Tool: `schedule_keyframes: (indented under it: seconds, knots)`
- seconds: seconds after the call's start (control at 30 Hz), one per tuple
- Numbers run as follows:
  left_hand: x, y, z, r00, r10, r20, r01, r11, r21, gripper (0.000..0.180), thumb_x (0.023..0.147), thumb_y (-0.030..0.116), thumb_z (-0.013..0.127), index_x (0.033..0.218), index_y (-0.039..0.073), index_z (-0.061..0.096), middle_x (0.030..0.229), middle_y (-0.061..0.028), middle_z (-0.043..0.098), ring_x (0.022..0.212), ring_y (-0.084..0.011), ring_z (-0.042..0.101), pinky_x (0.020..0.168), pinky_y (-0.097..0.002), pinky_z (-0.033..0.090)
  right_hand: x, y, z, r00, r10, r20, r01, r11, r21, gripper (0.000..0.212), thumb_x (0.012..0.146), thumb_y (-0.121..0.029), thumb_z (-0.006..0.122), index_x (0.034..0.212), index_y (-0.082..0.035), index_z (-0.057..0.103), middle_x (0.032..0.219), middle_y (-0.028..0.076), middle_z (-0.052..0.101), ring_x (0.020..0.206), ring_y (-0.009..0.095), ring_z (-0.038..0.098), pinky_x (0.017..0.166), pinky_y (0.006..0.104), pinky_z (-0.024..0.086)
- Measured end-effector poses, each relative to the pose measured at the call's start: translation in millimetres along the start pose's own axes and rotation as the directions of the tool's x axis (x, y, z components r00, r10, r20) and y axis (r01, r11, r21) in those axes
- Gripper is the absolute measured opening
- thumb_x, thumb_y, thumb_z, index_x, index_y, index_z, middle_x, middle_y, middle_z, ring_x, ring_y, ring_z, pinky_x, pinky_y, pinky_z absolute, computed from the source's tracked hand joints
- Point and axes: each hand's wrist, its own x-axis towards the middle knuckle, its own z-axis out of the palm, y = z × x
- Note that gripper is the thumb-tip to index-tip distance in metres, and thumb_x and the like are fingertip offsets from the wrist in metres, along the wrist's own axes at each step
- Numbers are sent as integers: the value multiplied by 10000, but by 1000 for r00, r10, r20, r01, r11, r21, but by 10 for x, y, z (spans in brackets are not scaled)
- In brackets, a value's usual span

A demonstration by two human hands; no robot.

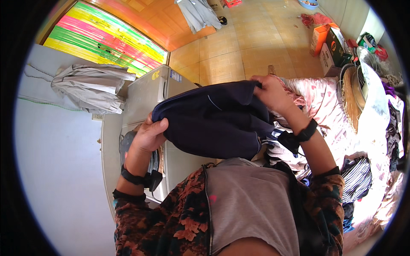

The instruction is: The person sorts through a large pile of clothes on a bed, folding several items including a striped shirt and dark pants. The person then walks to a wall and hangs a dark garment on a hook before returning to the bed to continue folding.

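– Gripping what, and with which fingers?

– Both hands on one piece: dark navy cloth garment (pixel 213 121) with a thin pale line across it. Left hand (pixel 149 135) pinches its left edge, thumb on the near face, other fingers mostly hidden behind. Right hand (pixel 273 96) has its fingers curled over the upper right corner.

– Garment position?

– Held up in front of the chest, stretched between the hands, lower part sagging in folds. Can't tell if it touches anything below. Garment type: can't tell either.

– On the wrists?

– Black strap with small box (pixel 139 178) on the left, similar black strap (pixel 306 130) on the right. Sleeves belong to a dark floral zip jacket (pixel 185 209), open over a grey shirt (pixel 252 192).

– Around that?

– Left: beige box-shaped appliance (pixel 145 94) with a yellow sticker, just beyond the left hand. Right: bed with a pink-and-white patterned sheet (pixel 324 98), black-and-white striped cloth (pixel 358 179) lying on it, round woven straw tray (pixel 351 102) near its far side.

– Further out?

– Light grey jacket (pixel 89 87) hanging on the white wall (pixel 60 149), panel of green, yellow and pink stripes (pixel 102 38) above, orange wooden door (pixel 141 19) beside that. Tan tiled floor (pixel 243 42) ahead, orange cardboard box (pixel 317 41) standing on it.
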Motion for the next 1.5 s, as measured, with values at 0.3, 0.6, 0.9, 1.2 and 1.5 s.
schedule_keyframes:
  seconds: [0.3, 0.6, 0.9, 1.2, 1.5]
  knots:
    - [359, -126, 335, 992, -117, 57, 117, 993, -13, 452, 896, 163, 660, 1284, -15, 513, 1192, -123, 629, 1078, -214, 620, 969, -358, 486, -442, 247, 577, 977, 74, 200, -120, 965, 232, 242, 870, -225, 565, 845, 3, 643, 758, 201, 638, 751, 361, 644, 636, 455, 470]
    - [364, -58, 385, 994, -73, 81, 81, 992, -98, 379, 907, 186, 659, 1205, -31, 571, 1105, -109, 662, 994, -188, 643, 911, -329, 506, -487, 591, 1218, 995, 38, 93, -81, 846, 527, 563, 752, -14, 631, 1285, 3, 449, 1175, 188, 551, 1117, 306, 546, 944, 359, 432]
    - [131, 48, 102, 998, 56, -11, -53, 986, 160, 269, 911, 200, 666, 1099, 8, 651, 992, -23, 682, 889, -96, 619, 817, -254, 490, -195, 753, 578, 996, 83, -43, -56, 899, 435, 167, 851, -91, 517, 961, 7, 595, 951, 101, 622, 851, 214, 576, 808, 335, 456]
    - [8, 106, -96, 966, 138, -220, -108, 984, 143, 234, 926, 166, 643, 1105, 16, 653, 1022, -32, 678, 928, -117, 628, 842, -265, 497, -389, 656, 145, 963, 110, 245, -192, 919, 344, 220, 829, -58, 594, 1042, -4, 595, 980, 61, 615, 945, 145, 575, 854, 270, 454]
    - [389, 166, 512, 958, -251, 137, 115, 777, 619, 296, 921, 237, 657, 1115, 14, 649, 986, -16, 674, 906, -99, 603, 852, -273, 483, -289, -275, -255, 985, -145, 94, 56, 780, 623, 602, 784, -118, 714, 1323, -49, 454, 1267, 97, 521, 1195, 220, 486, 1012, 337, 383]
